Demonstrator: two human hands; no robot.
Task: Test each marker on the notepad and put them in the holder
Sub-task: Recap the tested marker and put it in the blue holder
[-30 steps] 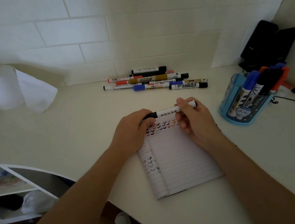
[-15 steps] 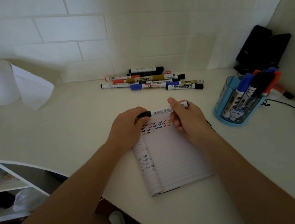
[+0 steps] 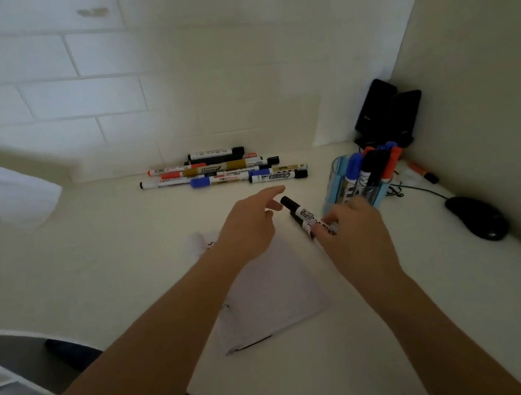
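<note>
Now, with the right hand (image 3: 358, 237) pinching the capped marker (image 3: 301, 215) just beside the holder (image 3: 337, 180), it should tip it upright and lower it into a gap, while the left hand (image 3: 250, 229), open and empty, points toward the pile (image 3: 225, 168).

The notepad (image 3: 274, 282) is blurred (marks unreadable) and the rear of the marker (image 3: 301, 215) is hidden by the right grip (image 3: 355, 241).

One head-worn camera looks forward and down, from close above, across the desk (image 3: 109, 252) to the tiled wall (image 3: 201, 71).
</note>
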